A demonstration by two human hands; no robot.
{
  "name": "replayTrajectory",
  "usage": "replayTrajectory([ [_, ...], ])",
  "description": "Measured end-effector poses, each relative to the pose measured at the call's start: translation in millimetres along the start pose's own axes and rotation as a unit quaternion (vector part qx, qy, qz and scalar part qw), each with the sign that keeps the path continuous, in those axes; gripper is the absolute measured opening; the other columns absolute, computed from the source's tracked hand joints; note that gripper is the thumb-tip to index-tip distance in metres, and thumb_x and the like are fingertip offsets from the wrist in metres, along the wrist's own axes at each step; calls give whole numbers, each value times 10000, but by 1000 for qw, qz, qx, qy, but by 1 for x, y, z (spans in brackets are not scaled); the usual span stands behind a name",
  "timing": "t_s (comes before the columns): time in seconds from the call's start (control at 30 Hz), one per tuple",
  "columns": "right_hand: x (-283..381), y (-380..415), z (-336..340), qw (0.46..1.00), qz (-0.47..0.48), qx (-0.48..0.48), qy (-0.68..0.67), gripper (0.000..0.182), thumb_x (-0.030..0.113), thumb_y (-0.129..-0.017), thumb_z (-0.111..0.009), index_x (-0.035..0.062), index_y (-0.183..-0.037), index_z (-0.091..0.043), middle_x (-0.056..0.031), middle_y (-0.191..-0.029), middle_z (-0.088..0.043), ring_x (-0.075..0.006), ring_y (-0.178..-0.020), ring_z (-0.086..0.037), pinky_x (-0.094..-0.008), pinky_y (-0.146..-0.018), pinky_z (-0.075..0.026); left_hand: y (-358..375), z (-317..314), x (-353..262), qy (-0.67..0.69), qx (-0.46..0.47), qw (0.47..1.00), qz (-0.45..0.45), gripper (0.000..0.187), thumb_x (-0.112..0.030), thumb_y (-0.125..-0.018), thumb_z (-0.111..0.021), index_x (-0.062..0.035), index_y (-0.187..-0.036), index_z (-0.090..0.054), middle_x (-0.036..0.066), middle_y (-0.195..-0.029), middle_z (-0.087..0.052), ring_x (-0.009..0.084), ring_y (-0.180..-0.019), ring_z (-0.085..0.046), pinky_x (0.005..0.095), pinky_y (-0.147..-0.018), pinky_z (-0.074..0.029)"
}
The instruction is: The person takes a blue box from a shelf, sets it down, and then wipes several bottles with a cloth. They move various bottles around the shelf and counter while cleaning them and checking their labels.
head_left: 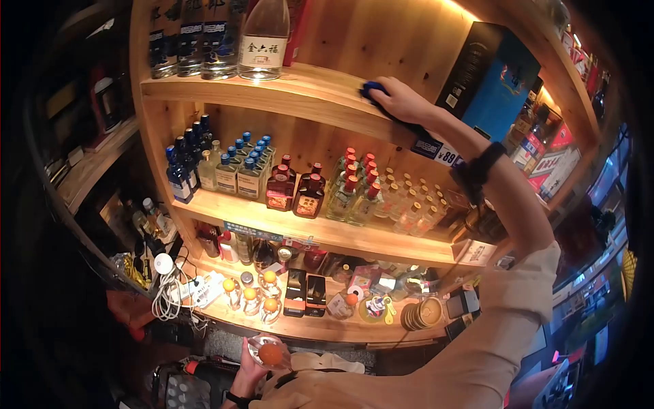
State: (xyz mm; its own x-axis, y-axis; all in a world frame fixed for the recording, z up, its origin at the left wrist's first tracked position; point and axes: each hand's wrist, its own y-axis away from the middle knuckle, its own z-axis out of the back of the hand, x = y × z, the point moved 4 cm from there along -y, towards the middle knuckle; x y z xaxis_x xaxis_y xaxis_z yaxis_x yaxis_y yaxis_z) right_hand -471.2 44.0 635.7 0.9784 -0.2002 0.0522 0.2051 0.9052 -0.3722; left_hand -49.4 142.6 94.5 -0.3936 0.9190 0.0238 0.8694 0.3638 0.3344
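My right hand [402, 102] is closed round a dark blue cloth [373, 88] and rests on the top wooden shelf [320, 85]. Left of it on that shelf stand a clear bottle with a white label [263, 51] and several dark-labelled bottles [218, 41]. A blue box [490, 88] stands to its right. Low in front of my body, my left hand [250, 365] is wrapped round a clear container with a round orange top [271, 353]. Its fingers are partly hidden behind the container.
The middle shelf [238, 213] holds rows of small bottles, with red-capped ones [351, 187] near the centre. On the lowest shelf [327, 329] are orange-topped jars [250, 298], black boxes [295, 293] and a coiled white cable [167, 300]. A price tag [446, 157] hangs under my right forearm.
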Motion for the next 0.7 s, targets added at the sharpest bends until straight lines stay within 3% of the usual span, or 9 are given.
replayTrajectory([
  [0.13, 5, -20, 11, 997, 53, 14, -50, 399, 280, -913, -554, -36, -1147, -627, -208, -994, -685, -330, -899, -667, -413, -791, -522, -16, -10, -18, -132, 70, 989, -13, 683, -677, -872, -517, -38, -1115, -527, 185, -1132, -578, 379, -1118, -556, 572, -972, -457],
  [0.2, -13, -31, 46, 995, -65, 30, 63, 311, 244, -871, -577, 29, -1061, -698, -186, -900, -710, -325, -828, -698, -394, -722, -562, -21, -6, -27, -139, 111, 984, -20, 648, -588, -847, -652, -35, -1154, -511, 160, -1162, -589, 324, -1126, -568, 491, -987, -474],
  [0.27, -97, -59, 54, 980, -49, 12, 194, 303, 258, -863, -574, 27, -1008, -707, -247, -988, -691, -366, -951, -685, -429, -801, -566, -16, -14, -29, -147, 131, 980, -41, 655, -598, -848, -642, -31, -1149, -510, 169, -1158, -589, 327, -1119, -573, 492, -982, -477],
  [0.3, -90, -49, 57, 961, -63, 46, 265, 319, 260, -885, -576, -20, -1003, -670, -244, -949, -690, -408, -901, -674, -450, -806, -532, -12, -21, -29, -157, 152, 974, -62, 663, -608, -849, -632, -27, -1144, -509, 178, -1154, -590, 330, -1111, -579, 494, -977, -480],
  [0.33, -121, -56, 47, 924, -190, 163, 288, 393, 317, -935, -497, 2, -1115, -648, -223, -1074, -683, -386, -992, -663, -449, -852, -524, -6, -16, -30, -219, 113, 965, -95, 711, -698, -886, -471, -26, -1113, -528, 192, -1128, -582, 369, -1108, -574, 553, -1021, -426],
  [0.4, -112, -44, 27, 902, -162, 328, 227, 465, 355, -990, -382, 26, -1238, -597, -173, -1271, -619, -337, -1173, -589, -448, -934, -497, 2, -23, -29, -202, 120, 967, -101, 702, -691, -891, -470, -35, -1133, -533, 191, -1140, -582, 375, -1110, -573, 559, -1033, -412],
  [0.43, -70, -24, 30, 911, -224, 273, 213, 507, 377, -1021, -310, 39, -1329, -530, -122, -1410, -520, -281, -1306, -477, -439, -1012, -439, 6, -23, -29, -186, 125, 969, -100, 693, -683, -896, -469, -43, -1153, -537, 190, -1152, -583, 381, -1112, -571, 566, -1045, -399],
  [0.47, -109, -33, 12, 907, -290, 236, 195, 526, 407, -1031, -304, 55, -1371, -498, -111, -1433, -492, -287, -1330, -442, -453, -1043, -398, 6, 0, -29, -141, 92, 981, -94, 671, -670, -888, -496, -70, -1183, -558, 186, -1164, -587, 389, -1115, -569, 573, -1028, -416],
  [0.7, -90, -51, 11, 892, -415, 179, 19, 447, 318, -1004, -383, 21, -1290, -556, -105, -1317, -564, -234, -1192, -533, -397, -992, -400, 27, -17, -30, -94, 103, 982, -130, 735, -701, -845, -540, -34, -1156, -526, 230, -1113, -604, 361, -1083, -592, 531, -951, -487],
])
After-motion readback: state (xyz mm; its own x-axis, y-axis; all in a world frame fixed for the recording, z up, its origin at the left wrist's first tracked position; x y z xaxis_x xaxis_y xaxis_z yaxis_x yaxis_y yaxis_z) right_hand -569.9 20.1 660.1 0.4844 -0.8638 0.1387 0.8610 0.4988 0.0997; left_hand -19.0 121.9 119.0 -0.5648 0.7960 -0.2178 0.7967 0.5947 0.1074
